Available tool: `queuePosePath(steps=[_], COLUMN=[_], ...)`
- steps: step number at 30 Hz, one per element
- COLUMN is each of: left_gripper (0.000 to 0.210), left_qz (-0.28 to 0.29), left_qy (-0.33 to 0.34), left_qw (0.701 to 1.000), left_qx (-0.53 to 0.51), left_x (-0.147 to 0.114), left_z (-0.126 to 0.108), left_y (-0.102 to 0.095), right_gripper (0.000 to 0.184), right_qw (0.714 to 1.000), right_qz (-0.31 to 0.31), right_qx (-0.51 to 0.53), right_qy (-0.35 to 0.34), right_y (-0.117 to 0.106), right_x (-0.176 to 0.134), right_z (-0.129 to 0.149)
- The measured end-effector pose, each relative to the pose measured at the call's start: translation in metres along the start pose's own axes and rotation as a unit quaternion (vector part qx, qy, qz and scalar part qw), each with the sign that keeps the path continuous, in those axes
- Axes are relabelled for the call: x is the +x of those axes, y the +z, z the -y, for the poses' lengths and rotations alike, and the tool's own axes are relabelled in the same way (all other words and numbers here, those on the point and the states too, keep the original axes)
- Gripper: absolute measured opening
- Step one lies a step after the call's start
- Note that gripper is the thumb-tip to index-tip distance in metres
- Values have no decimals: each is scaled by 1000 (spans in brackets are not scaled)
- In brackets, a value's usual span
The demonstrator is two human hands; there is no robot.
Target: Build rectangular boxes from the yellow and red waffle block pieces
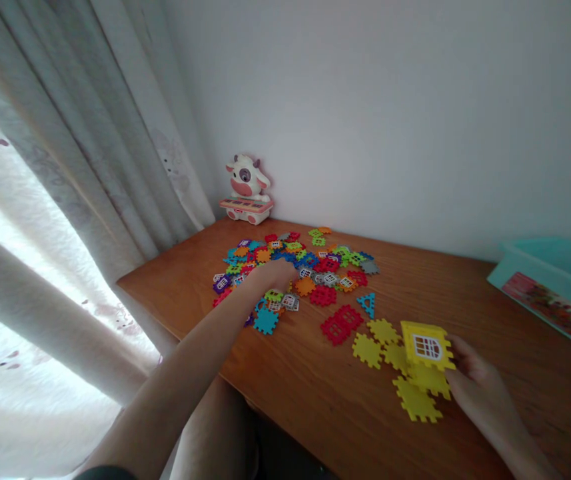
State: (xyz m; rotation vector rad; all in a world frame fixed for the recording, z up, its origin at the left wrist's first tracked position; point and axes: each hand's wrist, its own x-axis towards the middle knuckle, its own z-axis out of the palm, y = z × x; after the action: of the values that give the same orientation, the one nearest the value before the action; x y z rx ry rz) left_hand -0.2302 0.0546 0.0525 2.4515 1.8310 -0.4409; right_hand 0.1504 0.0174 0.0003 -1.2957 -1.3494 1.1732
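My right hand (470, 368) is closed on a yellow building block piece with a white barred window (427, 347), at the right of the table. Around and beneath it lie several flat yellow toothed pieces (366, 350), some overlapping. My left hand (281, 272) reaches into a spread-out pile of colourful interlocking pieces. Its fingers point down and away, hidden behind the back of the hand. Nearest to it are blue pieces (308, 260), an orange toothed piece (305, 287) and a grey window piece (290, 302).
Two joined red pieces (342, 325) and a blue triangle (367, 305) lie between pile and yellow pieces. A cow-shaped toy keyboard (246, 190) stands at the back left corner. A mint-green bin (555, 287) sits at the right. Curtains (80, 200) hang along the left edge.
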Motion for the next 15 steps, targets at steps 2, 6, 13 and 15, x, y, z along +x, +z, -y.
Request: queuePosePath(steps=[2, 6, 13, 15], left_gripper=[43, 46, 50, 49], left_qz=[10, 33, 24, 22], left_qy=[4, 8, 3, 8], left_qw=[1000, 999, 998, 998], left_qx=[14, 29, 59, 63], left_x=[0, 2, 5, 5], left_z=[0, -2, -11, -12], left_y=[-3, -6, -7, -9], right_gripper=[23, 24, 32, 32], right_qw=[1000, 1000, 1000, 1000], right_qz=[3, 8, 1, 7], right_qx=[-1, -2, -14, -18], right_qy=[0, 2, -7, -8], right_y=[1, 0, -3, -4], right_x=[0, 0, 4, 4], right_z=[2, 0, -12, -13])
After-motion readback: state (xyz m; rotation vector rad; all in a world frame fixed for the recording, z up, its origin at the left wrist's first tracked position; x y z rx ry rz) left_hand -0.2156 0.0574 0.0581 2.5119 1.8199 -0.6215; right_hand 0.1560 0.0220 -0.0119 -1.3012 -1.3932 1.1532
